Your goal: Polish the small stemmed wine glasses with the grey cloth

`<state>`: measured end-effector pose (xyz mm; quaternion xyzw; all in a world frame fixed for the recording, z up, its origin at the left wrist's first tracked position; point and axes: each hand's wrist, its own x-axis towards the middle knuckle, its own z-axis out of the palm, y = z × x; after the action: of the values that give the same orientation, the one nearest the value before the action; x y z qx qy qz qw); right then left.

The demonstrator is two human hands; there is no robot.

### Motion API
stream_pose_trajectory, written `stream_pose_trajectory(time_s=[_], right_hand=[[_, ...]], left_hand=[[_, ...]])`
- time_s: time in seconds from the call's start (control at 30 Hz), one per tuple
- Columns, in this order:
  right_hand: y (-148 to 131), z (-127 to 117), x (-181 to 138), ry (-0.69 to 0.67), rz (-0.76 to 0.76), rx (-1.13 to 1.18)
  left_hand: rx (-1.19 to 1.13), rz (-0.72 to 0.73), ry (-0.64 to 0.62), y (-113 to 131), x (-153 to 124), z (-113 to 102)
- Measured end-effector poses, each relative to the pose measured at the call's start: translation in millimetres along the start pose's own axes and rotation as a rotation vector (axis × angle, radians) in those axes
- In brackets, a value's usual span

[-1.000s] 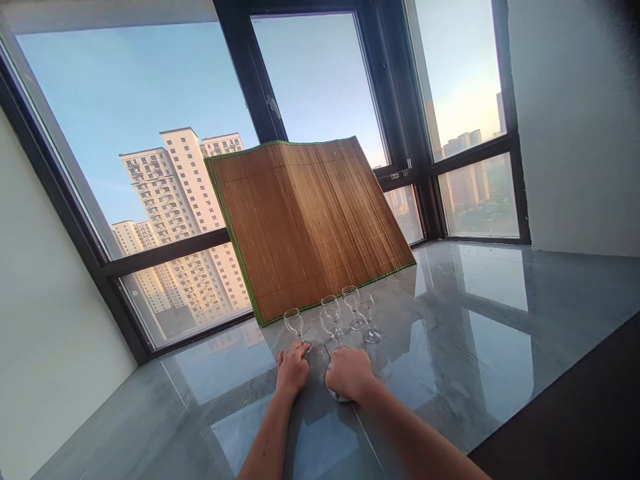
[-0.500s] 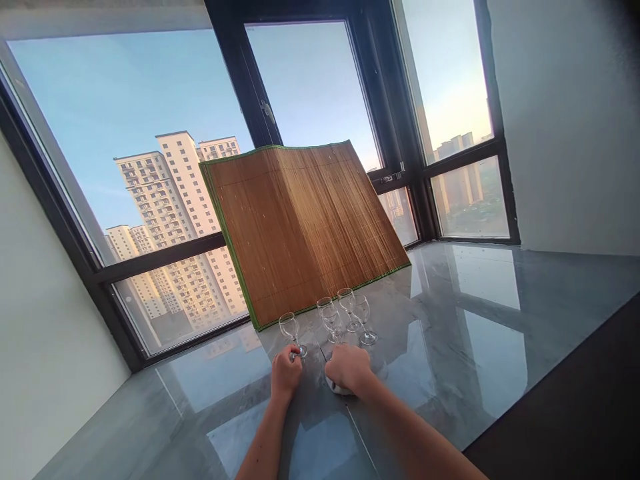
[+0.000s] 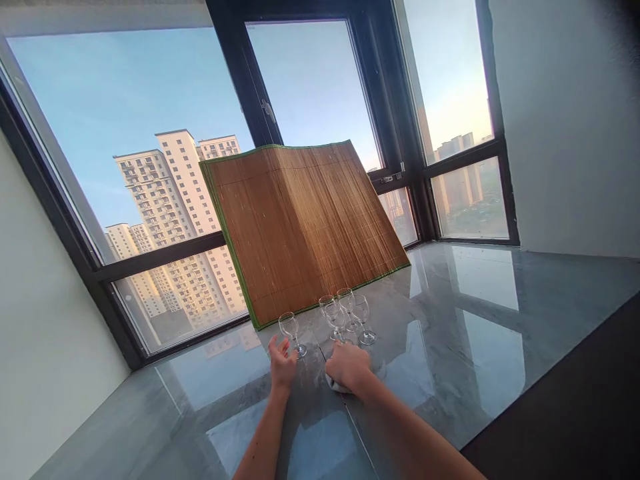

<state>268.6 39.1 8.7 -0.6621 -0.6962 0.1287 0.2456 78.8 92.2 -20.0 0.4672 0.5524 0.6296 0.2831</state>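
Observation:
My left hand (image 3: 283, 363) has its fingers spread, just in front of a small stemmed glass (image 3: 289, 325) standing upright on the grey tabletop. Whether a fingertip touches the base of that glass, I cannot tell. My right hand (image 3: 349, 367) is a closed fist pressed down on a whitish cloth (image 3: 338, 386), part of which shows beneath the knuckles. Right beyond this fist, several more clear stemmed glasses (image 3: 360, 309) stand upright in a tight cluster. The foot of the nearest one (image 3: 336, 319) is partly hidden by my fingers.
A brown slatted bamboo mat (image 3: 310, 227) with green edging leans against the window behind the glasses. The glossy grey tabletop (image 3: 430, 427) reflects the windows. White walls (image 3: 565, 133) rise at both sides, and a dark edge borders the tabletop at lower right.
My left hand has uncurled its fingers by the left glass. The nearest glass of the cluster has shifted slightly right. My right fist stays on the cloth.

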Motion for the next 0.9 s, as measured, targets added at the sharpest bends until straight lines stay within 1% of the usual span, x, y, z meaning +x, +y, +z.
stream_pose_trajectory(time_s=[0.07,0.17,0.23,0.43,0.53,0.6,0.67,0.73,0.83,0.9], right_hand=[[0.5,-0.8,-2.5,0.008,-0.023,-0.015],[1.8,-1.9,-5.8,0.006,-0.096,-0.02],[2.2,-1.6,-7.7,0.007,-0.146,-0.011],[-1.5,4.2,-10.3,-0.005,-0.274,0.061],[-3.6,5.0,-9.2,0.008,-0.314,0.127],[-5.1,2.6,-8.9,0.04,-0.318,0.177],[-6.9,-2.1,-10.1,0.089,-0.313,0.225],[-8.5,-7.4,-13.1,0.144,-0.327,0.271],[-10.0,-12.1,-19.2,0.267,-0.427,0.354],[-10.6,-11.7,-22.5,0.353,-0.522,0.382]], left_hand=[[-0.042,-0.014,-0.034,0.7,0.3,0.9],[-0.084,-0.01,-0.092,2.8,0.5,3.1],[-0.091,0.004,-0.108,3.8,1.0,4.0],[0.017,0.069,-0.108,4.7,0.9,2.6],[0.093,0.131,-0.09,7.4,-6.6,4.1],[0.127,0.183,-0.068,11.5,-16.1,6.9],[0.212,0.249,-0.075,17.8,-28.0,10.2],[0.387,0.313,-0.099,25.9,-40.5,12.8],[0.71,0.438,-0.115,39.1,-56.0,14.3],[0.86,0.572,-0.142,47.3,-62.4,13.9]])
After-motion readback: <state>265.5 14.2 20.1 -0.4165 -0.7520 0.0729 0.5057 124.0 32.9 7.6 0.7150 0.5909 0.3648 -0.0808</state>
